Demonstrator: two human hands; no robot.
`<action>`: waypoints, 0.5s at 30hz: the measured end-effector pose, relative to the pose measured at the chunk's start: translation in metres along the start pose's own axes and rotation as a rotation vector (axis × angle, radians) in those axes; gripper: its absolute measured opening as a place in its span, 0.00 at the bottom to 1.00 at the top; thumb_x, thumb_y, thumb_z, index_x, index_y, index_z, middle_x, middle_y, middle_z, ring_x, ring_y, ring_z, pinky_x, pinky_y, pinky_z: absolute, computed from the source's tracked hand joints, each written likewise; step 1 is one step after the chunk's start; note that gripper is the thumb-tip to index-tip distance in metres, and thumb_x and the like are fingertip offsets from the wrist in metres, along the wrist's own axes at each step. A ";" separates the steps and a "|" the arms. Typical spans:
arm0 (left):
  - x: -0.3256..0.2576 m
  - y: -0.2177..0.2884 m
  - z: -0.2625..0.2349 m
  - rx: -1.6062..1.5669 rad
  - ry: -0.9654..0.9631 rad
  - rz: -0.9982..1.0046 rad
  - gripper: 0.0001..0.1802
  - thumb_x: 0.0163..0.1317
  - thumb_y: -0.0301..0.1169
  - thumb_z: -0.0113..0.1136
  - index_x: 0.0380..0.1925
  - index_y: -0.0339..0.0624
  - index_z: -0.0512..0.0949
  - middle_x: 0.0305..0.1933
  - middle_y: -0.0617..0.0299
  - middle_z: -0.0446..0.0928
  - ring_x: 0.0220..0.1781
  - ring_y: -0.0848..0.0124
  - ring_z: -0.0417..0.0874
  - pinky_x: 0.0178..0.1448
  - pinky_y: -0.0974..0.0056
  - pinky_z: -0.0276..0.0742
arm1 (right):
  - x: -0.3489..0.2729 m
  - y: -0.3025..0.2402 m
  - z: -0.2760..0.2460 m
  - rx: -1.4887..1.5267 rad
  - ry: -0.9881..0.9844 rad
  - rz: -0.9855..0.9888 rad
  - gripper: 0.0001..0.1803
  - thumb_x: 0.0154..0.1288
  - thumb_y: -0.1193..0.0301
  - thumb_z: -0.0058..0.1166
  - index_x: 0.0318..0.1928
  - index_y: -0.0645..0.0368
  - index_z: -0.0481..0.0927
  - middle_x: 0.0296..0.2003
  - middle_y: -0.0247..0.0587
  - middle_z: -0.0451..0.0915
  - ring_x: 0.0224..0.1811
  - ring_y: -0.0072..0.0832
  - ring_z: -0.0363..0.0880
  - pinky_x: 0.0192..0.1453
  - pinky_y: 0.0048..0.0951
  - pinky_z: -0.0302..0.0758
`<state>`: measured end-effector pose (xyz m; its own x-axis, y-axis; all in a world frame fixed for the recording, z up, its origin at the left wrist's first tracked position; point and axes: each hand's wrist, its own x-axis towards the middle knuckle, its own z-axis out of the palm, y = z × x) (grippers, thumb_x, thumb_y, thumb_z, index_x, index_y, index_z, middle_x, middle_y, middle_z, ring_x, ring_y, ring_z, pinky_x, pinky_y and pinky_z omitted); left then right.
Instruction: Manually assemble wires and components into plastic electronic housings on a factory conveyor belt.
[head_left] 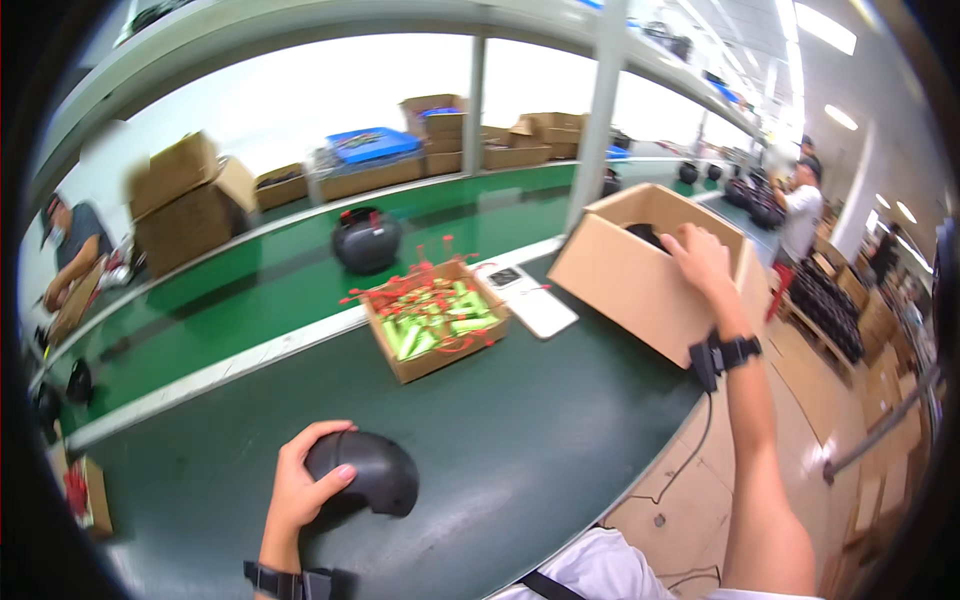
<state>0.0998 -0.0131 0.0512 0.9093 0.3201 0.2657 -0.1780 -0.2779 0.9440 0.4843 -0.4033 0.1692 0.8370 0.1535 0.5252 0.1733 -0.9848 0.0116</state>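
Note:
My left hand [306,478] is closed around a smooth black curved plastic shell [385,472], at the near left of the dark green worktable [480,450]. Its thumb lies across the shell. My right hand [703,262] reaches over the near rim of an open, tilted cardboard box [630,275] at the table's right end. A black piece [645,234] shows inside, close to those fingers. The fingertips are partly hidden, so I cannot tell whether they grip it. Each wrist wears a black strap with a small module.
Beyond the table's middle sits a small carton [440,320] of green pieces and red wires, beside a white flat device [540,308]. A black round helmet-like shell [366,240] stands on the green conveyor [250,270]. Grey posts [598,120] rise behind. Other people [800,210] work farther off.

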 end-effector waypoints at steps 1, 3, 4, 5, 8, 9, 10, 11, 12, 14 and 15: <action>-0.002 -0.001 0.000 0.019 0.013 -0.032 0.33 0.47 0.46 0.69 0.49 0.35 0.77 0.48 0.54 0.79 0.52 0.66 0.79 0.60 0.63 0.71 | -0.004 -0.020 0.001 0.165 0.076 -0.137 0.31 0.66 0.47 0.47 0.55 0.62 0.75 0.47 0.52 0.79 0.53 0.46 0.76 0.57 0.44 0.70; 0.002 -0.009 0.000 0.050 -0.025 -0.015 0.29 0.51 0.42 0.69 0.50 0.36 0.77 0.50 0.56 0.79 0.54 0.67 0.78 0.61 0.62 0.71 | -0.020 -0.059 -0.002 0.572 0.177 -0.404 0.25 0.65 0.57 0.52 0.54 0.63 0.73 0.45 0.50 0.79 0.52 0.44 0.75 0.56 0.42 0.69; 0.004 -0.009 -0.003 0.093 -0.048 0.010 0.29 0.51 0.41 0.69 0.51 0.37 0.77 0.51 0.55 0.79 0.54 0.66 0.78 0.61 0.62 0.71 | -0.040 -0.090 -0.024 0.754 0.112 -0.497 0.25 0.65 0.59 0.52 0.56 0.62 0.71 0.46 0.47 0.78 0.54 0.40 0.74 0.59 0.40 0.68; 0.003 -0.007 -0.002 0.107 -0.048 -0.016 0.29 0.51 0.40 0.69 0.52 0.38 0.77 0.52 0.54 0.79 0.54 0.66 0.78 0.61 0.61 0.72 | -0.058 -0.120 -0.042 0.871 -0.015 -0.604 0.25 0.64 0.60 0.53 0.58 0.61 0.71 0.48 0.46 0.76 0.55 0.38 0.73 0.61 0.39 0.67; -0.001 -0.008 -0.006 0.124 -0.036 -0.011 0.29 0.52 0.39 0.70 0.53 0.38 0.76 0.52 0.54 0.79 0.54 0.66 0.79 0.61 0.61 0.72 | -0.118 -0.195 -0.070 1.151 -0.490 -0.968 0.38 0.54 0.58 0.67 0.62 0.61 0.67 0.57 0.48 0.69 0.60 0.38 0.68 0.67 0.38 0.61; -0.006 -0.014 -0.009 0.156 -0.008 0.015 0.29 0.52 0.38 0.71 0.53 0.38 0.76 0.52 0.55 0.79 0.54 0.66 0.79 0.61 0.61 0.72 | -0.138 -0.219 -0.065 1.107 -0.588 -1.111 0.44 0.50 0.56 0.70 0.63 0.62 0.65 0.59 0.49 0.68 0.62 0.40 0.67 0.68 0.38 0.61; -0.010 -0.015 -0.009 0.168 0.023 0.029 0.30 0.52 0.38 0.71 0.54 0.38 0.75 0.51 0.55 0.79 0.54 0.66 0.80 0.61 0.61 0.72 | -0.157 -0.241 -0.068 1.092 -0.600 -1.311 0.46 0.49 0.55 0.70 0.64 0.62 0.63 0.60 0.51 0.67 0.65 0.44 0.63 0.68 0.41 0.61; -0.009 -0.017 -0.006 0.180 0.036 0.056 0.31 0.52 0.39 0.72 0.55 0.38 0.74 0.51 0.54 0.79 0.54 0.66 0.80 0.61 0.61 0.72 | -0.171 -0.256 -0.065 1.055 -0.573 -1.477 0.51 0.47 0.53 0.72 0.66 0.62 0.59 0.62 0.55 0.62 0.67 0.49 0.60 0.69 0.43 0.60; -0.002 -0.021 -0.002 0.195 0.033 0.092 0.32 0.53 0.40 0.71 0.55 0.37 0.74 0.52 0.53 0.79 0.55 0.64 0.79 0.61 0.60 0.72 | -0.182 -0.263 -0.057 1.008 -0.598 -1.487 0.53 0.46 0.52 0.72 0.67 0.62 0.57 0.63 0.56 0.59 0.67 0.50 0.58 0.70 0.44 0.59; 0.003 -0.026 0.002 0.255 0.090 0.171 0.34 0.53 0.44 0.71 0.54 0.34 0.73 0.55 0.48 0.74 0.59 0.58 0.75 0.63 0.58 0.70 | -0.197 -0.284 -0.034 1.064 -0.674 -1.499 0.57 0.45 0.51 0.73 0.68 0.62 0.53 0.65 0.58 0.54 0.68 0.52 0.56 0.70 0.45 0.58; -0.002 -0.021 0.007 0.362 0.183 0.228 0.36 0.54 0.45 0.69 0.57 0.34 0.70 0.57 0.47 0.70 0.58 0.57 0.74 0.62 0.57 0.70 | -0.199 -0.288 -0.028 1.142 -0.709 -1.496 0.58 0.44 0.51 0.73 0.68 0.62 0.52 0.65 0.59 0.52 0.68 0.52 0.55 0.71 0.45 0.58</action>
<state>0.1041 -0.0140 0.0292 0.7750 0.3599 0.5194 -0.1931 -0.6478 0.7370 0.2536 -0.1525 0.0855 -0.2849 0.9259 0.2481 0.7417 0.3769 -0.5549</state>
